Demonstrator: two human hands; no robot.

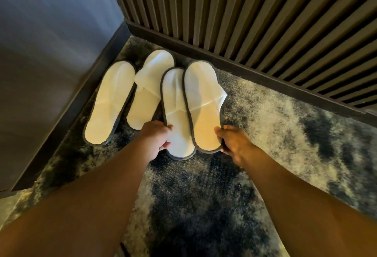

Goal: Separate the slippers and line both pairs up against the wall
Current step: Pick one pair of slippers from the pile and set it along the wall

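Observation:
Several white slippers with dark trim are in the corner of the carpet. The far-left slipper [109,101] lies alongside the left wall's baseboard. A second slipper [150,87] lies beside it, its toe near the slatted wall. My left hand [156,137] grips the heel of a third slipper [175,118], which overlaps the second. My right hand [232,144] grips the heel of the fourth slipper [204,103], which partly covers the third. All the toes point toward the slatted wall.
A dark slatted wood wall [244,12] with a dark baseboard runs across the back. A smooth grey panel [51,42] with a baseboard closes the left side. Mottled blue-and-cream carpet [285,124] extends to the right and toward me.

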